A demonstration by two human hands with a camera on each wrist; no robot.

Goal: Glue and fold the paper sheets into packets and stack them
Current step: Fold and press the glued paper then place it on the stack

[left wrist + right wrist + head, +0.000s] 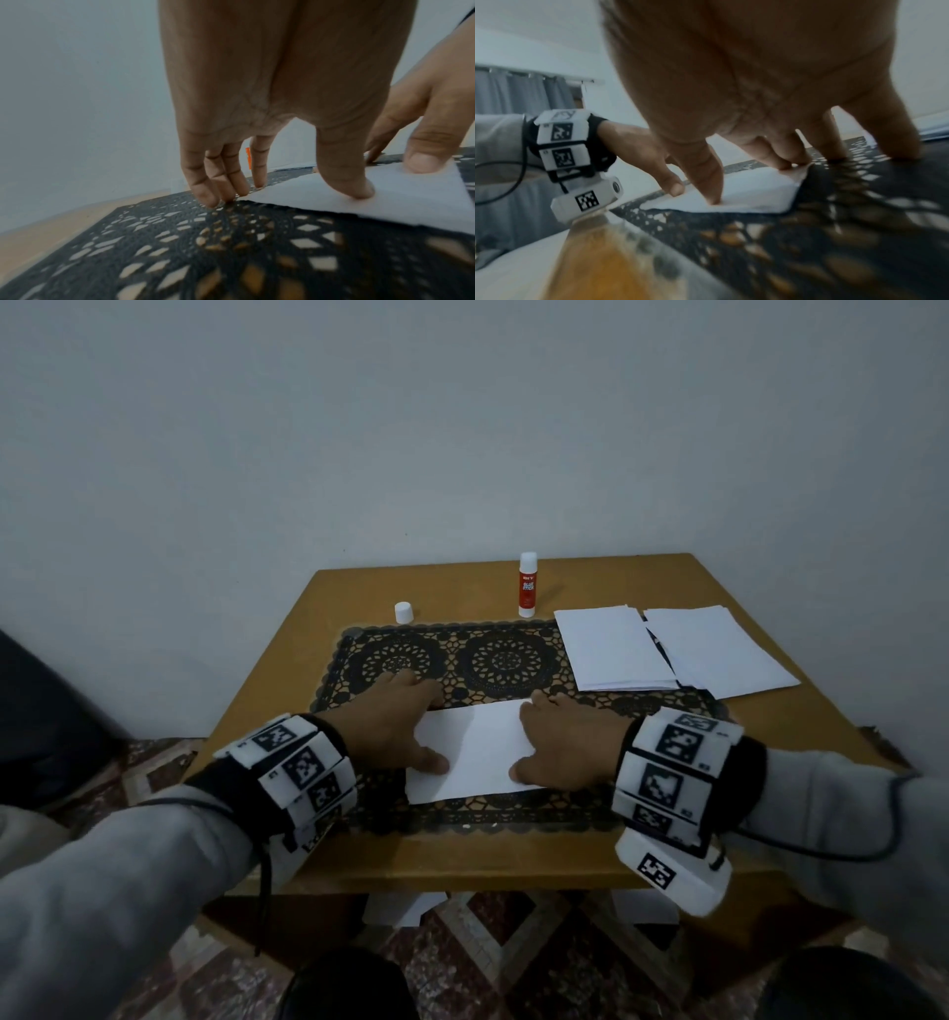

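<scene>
A folded white paper sheet point(472, 752) lies on the black lace mat point(488, 660) in front of me. My left hand point(411, 726) is at its left end: the thumb presses on the paper point(411, 199) and the straight fingers touch the mat at its far edge. My right hand point(544, 737) is at the right end, thumb pressing the paper point(752, 194), fingers at its far right corner, which curls up slightly. A red and white glue stick point(527, 585) stands uncapped at the back, and its white cap point(403, 612) sits to its left.
Two stacks of white paper point(613, 649) point(719, 649) lie side by side at the back right of the wooden table point(462, 860). A wall stands right behind the table. More white paper point(405, 909) shows on the floor under the front edge.
</scene>
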